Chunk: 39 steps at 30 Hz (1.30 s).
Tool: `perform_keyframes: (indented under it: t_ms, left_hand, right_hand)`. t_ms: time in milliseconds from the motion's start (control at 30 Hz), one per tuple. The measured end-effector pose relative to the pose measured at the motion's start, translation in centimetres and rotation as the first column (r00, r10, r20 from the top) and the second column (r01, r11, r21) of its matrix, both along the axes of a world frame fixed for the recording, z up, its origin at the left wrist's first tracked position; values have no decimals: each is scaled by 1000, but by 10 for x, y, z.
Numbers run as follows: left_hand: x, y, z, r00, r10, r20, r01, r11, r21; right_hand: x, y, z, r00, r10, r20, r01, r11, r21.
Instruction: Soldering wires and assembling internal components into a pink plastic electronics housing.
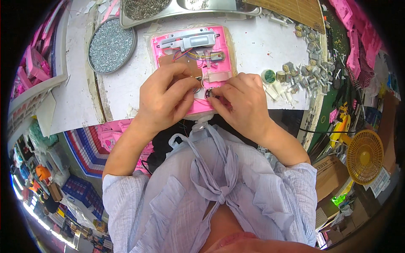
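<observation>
One open pink casing (219, 67) lies on the bench (253, 42) at upper centre of the frame. The fingers of the right hand (245, 103) are clamped on a small round dark part (209, 93) above it; those of the left hand (162, 97) curl over its middle, grip indeterminable. Dish of screws (110, 45), upper left; loose metal parts (313, 55), upper right.

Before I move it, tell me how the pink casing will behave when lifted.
The pink casing looks like moulded plastic, so probably stiff. Thin wires looping over it may flop or snag. A boxy metallic part likely adds weight.
</observation>
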State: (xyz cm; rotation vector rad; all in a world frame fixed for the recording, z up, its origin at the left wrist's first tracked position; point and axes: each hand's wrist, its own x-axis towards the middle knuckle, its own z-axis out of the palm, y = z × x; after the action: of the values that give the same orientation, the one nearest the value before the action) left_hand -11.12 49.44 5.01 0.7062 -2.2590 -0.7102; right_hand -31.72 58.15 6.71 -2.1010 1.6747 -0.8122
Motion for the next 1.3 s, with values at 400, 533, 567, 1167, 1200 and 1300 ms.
perform_keyframes:
  t_ms: [400, 533, 567, 1167, 1200, 1300]
  left_hand:
    - [-2, -13, 7, 966, -192, 170, 221, 961, -166]
    - [3, -13, 4, 967, -188, 173, 216, 964, -157]
    - [2, -13, 3, 967, -187, 171, 213, 965, -151]
    - [-28, -19, 9, 971, 112, 209, -49, 956, -289]
    - [-27, -19, 9, 971, 115, 211, -49, 955, -293]
    - [-28, -20, 9, 972, 115, 204, -48, 951, -307]
  right_hand:
    - [-5, -7, 7, 995, 88, -44, -88, 996, 13]
    - [-22, -17, 11, 995, 38, 90, -38, 999, -2]
    - [-30, -24, 12, 988, 5, 156, -7, 1000, 12]
    - [-19, -74, 26, 934, -88, -347, 156, 973, 172]
    - [-24, -75, 24, 944, -79, -321, 155, 964, 218]
    - [-34, -76, 19, 986, -163, -20, 160, 921, 355]
